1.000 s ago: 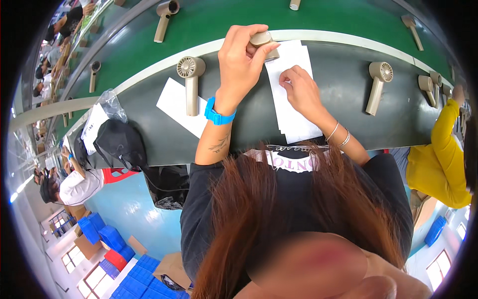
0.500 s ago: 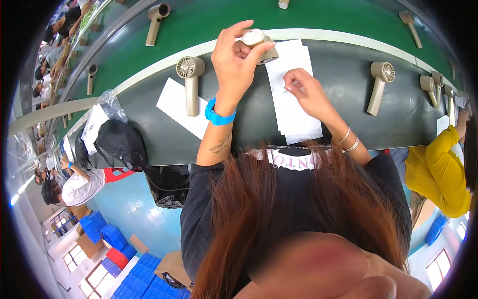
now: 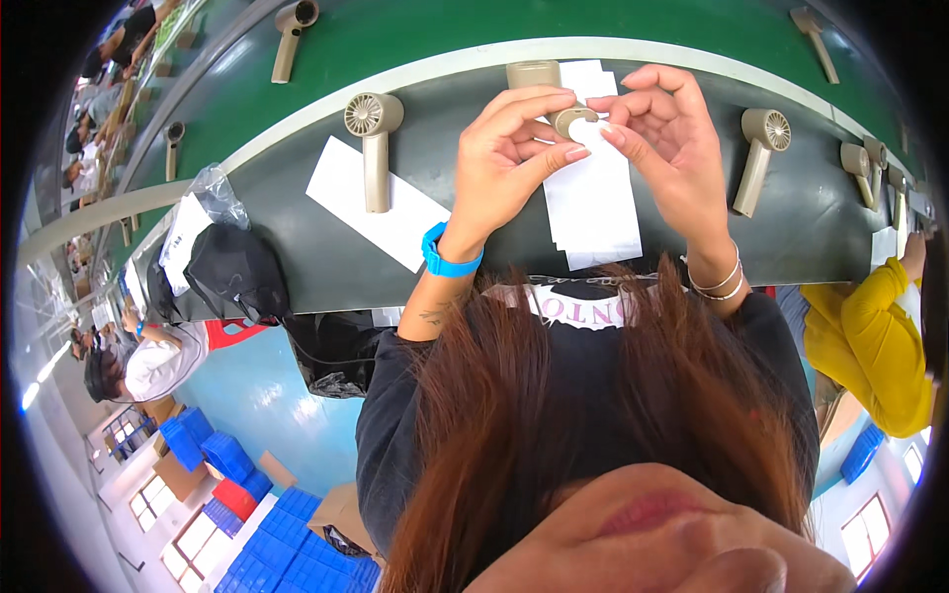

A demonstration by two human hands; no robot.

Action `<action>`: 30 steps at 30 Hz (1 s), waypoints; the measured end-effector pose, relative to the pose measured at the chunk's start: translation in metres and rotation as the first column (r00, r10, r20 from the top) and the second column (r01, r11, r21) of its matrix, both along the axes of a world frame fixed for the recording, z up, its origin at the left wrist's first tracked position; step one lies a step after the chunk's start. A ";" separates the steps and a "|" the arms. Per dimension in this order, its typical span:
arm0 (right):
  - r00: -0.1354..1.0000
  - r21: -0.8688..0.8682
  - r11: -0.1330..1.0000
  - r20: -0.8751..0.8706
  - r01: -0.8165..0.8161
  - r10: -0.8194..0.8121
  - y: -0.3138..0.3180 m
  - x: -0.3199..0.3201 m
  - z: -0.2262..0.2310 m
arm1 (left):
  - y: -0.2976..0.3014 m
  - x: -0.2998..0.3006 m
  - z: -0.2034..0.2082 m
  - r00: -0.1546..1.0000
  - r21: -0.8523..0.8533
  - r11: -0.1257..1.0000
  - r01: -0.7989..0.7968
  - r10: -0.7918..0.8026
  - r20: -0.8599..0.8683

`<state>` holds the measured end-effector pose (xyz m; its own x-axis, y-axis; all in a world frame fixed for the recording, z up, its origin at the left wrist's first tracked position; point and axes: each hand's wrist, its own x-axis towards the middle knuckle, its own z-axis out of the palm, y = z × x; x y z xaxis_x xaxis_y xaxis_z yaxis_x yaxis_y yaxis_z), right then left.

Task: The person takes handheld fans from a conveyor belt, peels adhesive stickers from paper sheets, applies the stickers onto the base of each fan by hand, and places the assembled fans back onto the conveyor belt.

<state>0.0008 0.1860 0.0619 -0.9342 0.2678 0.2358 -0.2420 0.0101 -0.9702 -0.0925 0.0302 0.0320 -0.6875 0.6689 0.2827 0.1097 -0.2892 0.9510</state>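
Observation:
Over the work surface, both hands come together at a beige handheld fan (image 3: 571, 117). My left hand (image 3: 509, 148) grips it between thumb and fingers. A small white round piece (image 3: 587, 134) lies against the fan, between the two thumbs. My right hand (image 3: 677, 148) pinches at the edge of this piece, its other fingers curled above. A beige block-like part (image 3: 534, 74) shows just beyond the left fingers; whether it belongs to the same fan I cannot tell. Under the hands lies a stack of white sheets (image 3: 593, 212).
Left of me, a beige fan (image 3: 376, 148) rests on a white sheet (image 3: 331, 183). Another fan (image 3: 759, 153) lies to the right. More fans (image 3: 292, 40) lie on the green belt (image 3: 425, 40) beyond the pale rail. A black bag (image 3: 237, 272) sits left; a person in yellow (image 3: 880, 316) works right.
My left hand has come down and right with the fan, turning it. My right hand has risen from the sheets to meet it, and a white round piece now shows between the thumbs.

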 end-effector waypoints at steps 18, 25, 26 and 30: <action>0.991 0.095 0.992 0.093 0.085 -0.094 -0.007 0.000 0.005 | 0.000 0.003 -0.007 0.995 0.072 0.997 0.036 -0.042 0.088; 0.990 0.114 0.989 0.097 0.094 -0.105 -0.007 0.001 0.008 | 0.001 0.003 -0.007 0.997 0.065 0.997 0.051 -0.055 0.053; 0.989 0.115 0.989 0.100 0.096 -0.108 -0.007 0.001 0.008 | 0.001 0.003 -0.007 0.997 0.066 0.997 0.051 -0.054 0.053; 0.990 0.105 0.990 0.102 0.091 -0.101 -0.007 -0.001 0.006 | 0.000 0.002 -0.008 0.997 0.072 0.997 0.037 -0.041 0.060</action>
